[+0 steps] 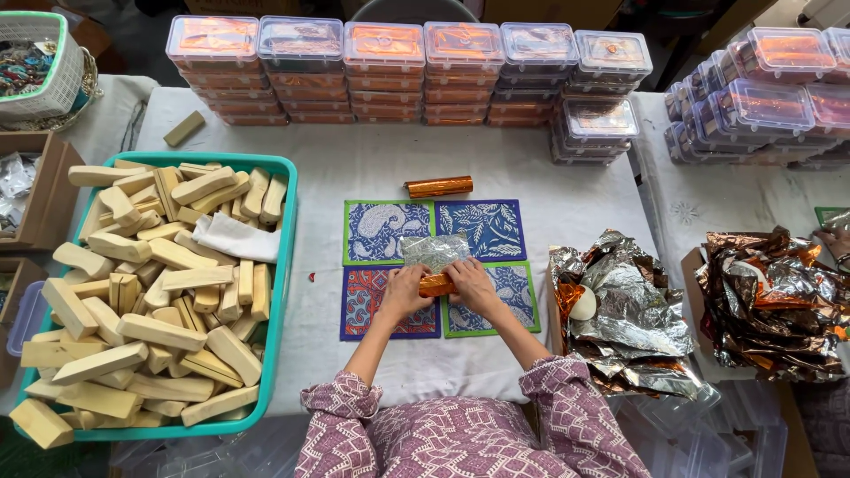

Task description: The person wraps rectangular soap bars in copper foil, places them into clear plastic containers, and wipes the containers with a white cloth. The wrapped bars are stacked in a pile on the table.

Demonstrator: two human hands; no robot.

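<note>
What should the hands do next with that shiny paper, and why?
Probably keep rolling the bar forward into the foil sheet. The left hand and right hand grip its ends, and loose silver foil lies beyond it, while a finished wrapped bar lies further up the table.

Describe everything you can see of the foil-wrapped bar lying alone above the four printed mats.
The foil-wrapped bar is a short stick fully covered in shiny copper-orange foil, creased and twisted slightly at its ends. It lies flat on the white tablecloth, its long axis running almost left to right, just above the upper edge of the blue leaf-patterned mat. Nothing touches it but the cloth; both hands are lower down, on another piece.
</note>
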